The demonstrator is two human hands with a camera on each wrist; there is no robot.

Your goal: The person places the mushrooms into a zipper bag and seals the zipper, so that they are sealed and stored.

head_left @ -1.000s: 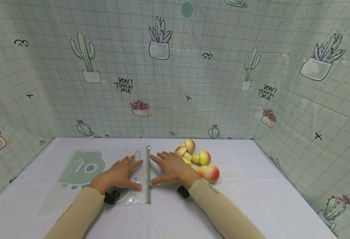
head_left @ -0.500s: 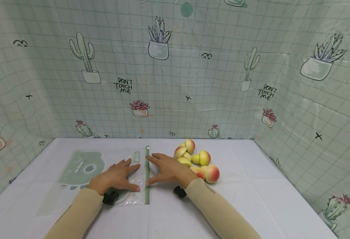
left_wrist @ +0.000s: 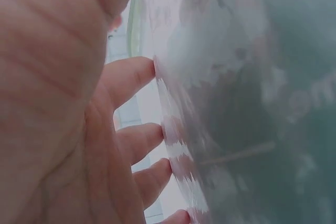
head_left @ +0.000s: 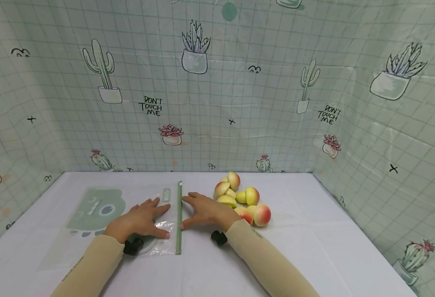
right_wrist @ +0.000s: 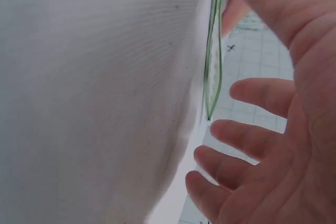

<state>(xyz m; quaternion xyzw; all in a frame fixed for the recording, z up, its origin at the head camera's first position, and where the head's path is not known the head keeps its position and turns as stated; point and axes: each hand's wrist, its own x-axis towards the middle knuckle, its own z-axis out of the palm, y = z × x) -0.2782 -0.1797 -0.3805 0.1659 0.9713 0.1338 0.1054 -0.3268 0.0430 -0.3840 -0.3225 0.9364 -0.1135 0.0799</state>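
A clear zip bag (head_left: 102, 208) with a pale green cartoon print and a green zip strip (head_left: 179, 241) lies flat on the table, its strip facing right. My left hand (head_left: 141, 218) is spread over the bag, fingers apart; in the left wrist view its fingertips (left_wrist: 144, 69) touch the plastic. Beside the strip is my right hand (head_left: 208, 211), thumb and index tips at the strip's edge. From the right wrist view, the strip (right_wrist: 212, 72) bows into a narrow loop, and the fingers (right_wrist: 244, 132) are spread and hold nothing. Whether they touch the strip, I cannot tell.
Several yellow-and-red mushroom-shaped pieces (head_left: 252, 196) are clustered just behind and right of the right hand. The white table (head_left: 313, 231) is enclosed by a curtain (head_left: 217, 90) with a grid and cactus print. Black wrist cameras (head_left: 219, 238) hang under both wrists.
My right hand has shifted slightly left, uncovering more of the mushroom-shaped pieces. The left hand keeps its spread pose on the bag. The head view has turned a little to the right.
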